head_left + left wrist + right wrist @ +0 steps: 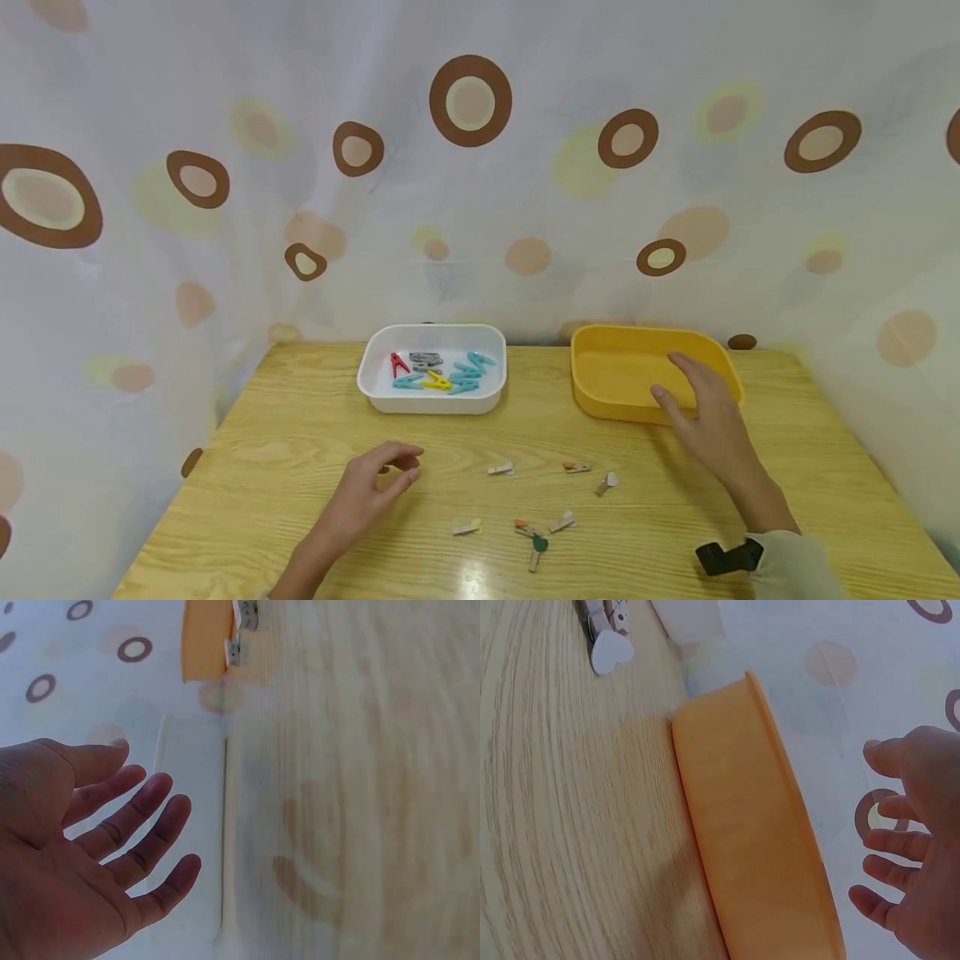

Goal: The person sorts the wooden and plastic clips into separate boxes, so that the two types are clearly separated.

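My right hand (pixel 712 425) hovers over the right front part of the orange tray (pixel 622 412), thumb and fingers apart, holding nothing; the right wrist view shows the tray's side wall (pixel 742 817) beside the relaxed fingers. My left hand (pixel 367 492) is above the table, in front of the white tray (pixel 435 405), its fingers loosely bent and empty. Between the hands lie several small wooden clips: one with a white end (pixel 501 469), one with an orange end (pixel 577 467), one with a white heart (pixel 607 483), one with a green end (pixel 537 552).
Inside the white tray are several teal clips (pixel 465 375), a red clip (pixel 399 364), grey clips (pixel 426 361) and a yellow clip (pixel 437 382). Both trays stand at the back of the wooden table (pixel 300 433), against a patterned cloth (pixel 480 208).
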Motion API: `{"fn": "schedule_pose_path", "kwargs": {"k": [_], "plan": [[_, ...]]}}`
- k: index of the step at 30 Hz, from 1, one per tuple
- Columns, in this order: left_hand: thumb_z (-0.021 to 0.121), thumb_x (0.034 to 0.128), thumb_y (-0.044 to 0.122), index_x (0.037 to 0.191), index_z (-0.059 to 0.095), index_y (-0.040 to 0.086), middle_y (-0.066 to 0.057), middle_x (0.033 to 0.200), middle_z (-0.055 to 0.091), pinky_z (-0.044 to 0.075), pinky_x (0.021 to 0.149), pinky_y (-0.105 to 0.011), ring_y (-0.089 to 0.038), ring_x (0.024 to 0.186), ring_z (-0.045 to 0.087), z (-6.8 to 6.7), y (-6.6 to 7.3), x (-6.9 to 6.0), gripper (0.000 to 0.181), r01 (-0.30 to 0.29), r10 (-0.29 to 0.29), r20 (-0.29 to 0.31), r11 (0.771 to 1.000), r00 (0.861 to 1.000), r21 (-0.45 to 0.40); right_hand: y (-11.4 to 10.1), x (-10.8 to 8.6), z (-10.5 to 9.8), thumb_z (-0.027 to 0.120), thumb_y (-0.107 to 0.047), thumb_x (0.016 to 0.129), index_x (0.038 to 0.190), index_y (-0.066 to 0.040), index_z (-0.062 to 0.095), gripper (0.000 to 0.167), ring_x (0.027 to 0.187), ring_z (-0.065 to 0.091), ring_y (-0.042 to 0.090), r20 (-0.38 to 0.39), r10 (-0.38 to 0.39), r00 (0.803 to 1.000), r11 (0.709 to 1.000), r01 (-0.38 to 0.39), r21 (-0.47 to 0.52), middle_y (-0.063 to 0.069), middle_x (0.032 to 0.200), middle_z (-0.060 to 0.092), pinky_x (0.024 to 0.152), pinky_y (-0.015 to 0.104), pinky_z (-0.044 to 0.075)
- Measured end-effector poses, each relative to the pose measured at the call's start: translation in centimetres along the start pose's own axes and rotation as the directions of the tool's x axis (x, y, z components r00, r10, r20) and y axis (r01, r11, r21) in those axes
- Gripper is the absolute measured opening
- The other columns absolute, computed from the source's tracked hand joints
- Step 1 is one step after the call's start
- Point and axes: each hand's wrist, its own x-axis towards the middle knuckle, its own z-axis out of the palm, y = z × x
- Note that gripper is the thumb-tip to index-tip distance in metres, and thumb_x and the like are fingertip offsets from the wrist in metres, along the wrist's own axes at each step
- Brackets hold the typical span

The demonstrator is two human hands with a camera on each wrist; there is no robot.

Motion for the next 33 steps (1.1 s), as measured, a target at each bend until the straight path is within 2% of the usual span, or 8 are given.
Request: {"fn": "schedule_pose_path", "kwargs": {"k": [5, 11, 14, 18, 25, 29, 33], "plan": [[0.072, 0.0975, 0.015, 0.117, 0.073, 0.009, 0.000, 0.103, 0.073, 0.056, 0.084, -0.042, -0.018, 0.097, 0.069, 1.3, 0.3, -0.3, 0.020, -0.016, 0.019, 0.087, 0.999, 0.996, -0.045, 1.3, -0.7, -0.4, 0.070, -0.020, 0.099, 0.147, 0.008, 0.047, 0.060, 0.129, 0.041, 0.058, -0.018, 0.007, 1.000, 0.999, -0.008, -0.042, 0.035, 0.144, 0.047, 0.101, 0.075, 0.033], [0.078, 0.0921, 0.012, 0.111, 0.073, 0.007, -0.002, 0.105, 0.073, 0.058, 0.082, -0.036, -0.022, 0.094, 0.070, 2.5, 0.6, -0.8, 0.021, -0.063, 0.077, 0.154, 0.994, 0.985, -0.091, 2.7, -1.2, -0.7, 0.067, -0.023, 0.100, 0.148, 0.010, 0.044, 0.062, 0.131, 0.038, 0.060, -0.014, 0.028, 1.000, 0.997, -0.029, -0.066, 0.035, 0.148, 0.043, 0.106, 0.075, 0.028], [0.081, 0.0898, 0.013, 0.106, 0.073, 0.009, -0.001, 0.103, 0.072, 0.057, 0.082, -0.034, -0.022, 0.093, 0.069, 2.8, 0.9, -0.9, 0.019, -0.052, 0.071, 0.194, 0.994, 0.978, -0.101, 3.5, -1.5, -0.9, 0.065, -0.024, 0.101, 0.148, 0.011, 0.042, 0.063, 0.133, 0.036, 0.060, -0.005, 0.033, 0.999, 0.995, -0.033, -0.092, 0.036, 0.148, 0.041, 0.106, 0.076, 0.026], [0.085, 0.0863, 0.016, 0.100, 0.072, 0.012, 0.004, 0.097, 0.070, 0.056, 0.081, -0.032, -0.017, 0.090, 0.066, 3.1, 1.6, -0.9, 0.019, -0.038, 0.052, 0.237, 0.997, 0.970, -0.064, 4.5, -1.8, -1.2, 0.064, -0.026, 0.102, 0.150, 0.012, 0.039, 0.066, 0.135, 0.034, 0.060, 0.002, 0.053, 0.999, 0.990, -0.052, -0.135, 0.038, 0.149, 0.039, 0.107, 0.077, 0.025], [0.089, 0.0799, 0.014, 0.094, 0.071, 0.014, 0.007, 0.092, 0.067, 0.056, 0.076, -0.028, -0.010, 0.086, 0.065, 3.9, 2.3, -0.9, 0.023, -0.053, 0.053, 0.280, 0.999, 0.958, -0.007, 5.9, -2.4, -2.2, 0.058, -0.033, 0.105, 0.155, 0.011, 0.030, 0.073, 0.145, 0.024, 0.057, 0.041, 0.129, 0.991, 0.979, -0.121, -0.163, 0.036, 0.157, 0.030, 0.107, 0.080, 0.019], [0.090, 0.0785, 0.011, 0.091, 0.071, 0.016, 0.009, 0.089, 0.066, 0.054, 0.074, -0.027, -0.008, 0.083, 0.062, 4.1, 2.5, -1.0, 0.023, -0.062, 0.051, 0.272, 0.997, 0.961, 0.033, 6.5, -2.6, -2.5, 0.053, -0.036, 0.107, 0.157, 0.011, 0.023, 0.075, 0.148, 0.018, 0.054, 0.084, 0.163, 0.983, 0.972, -0.146, -0.182, 0.035, 0.161, 0.023, 0.106, 0.082, 0.017], [0.090, 0.0778, 0.008, 0.087, 0.072, 0.018, 0.011, 0.086, 0.064, 0.052, 0.072, -0.026, -0.006, 0.081, 0.060, 4.3, 2.6, -1.1, 0.022, -0.076, 0.057, 0.263, 0.995, 0.963, 0.065, 7.1, -2.7, -2.6, 0.048, -0.038, 0.109, 0.159, 0.010, 0.016, 0.076, 0.151, 0.012, 0.053, 0.131, 0.182, 0.975, 0.969, -0.155, -0.194, 0.035, 0.163, 0.016, 0.112, 0.077, 0.014]]}}
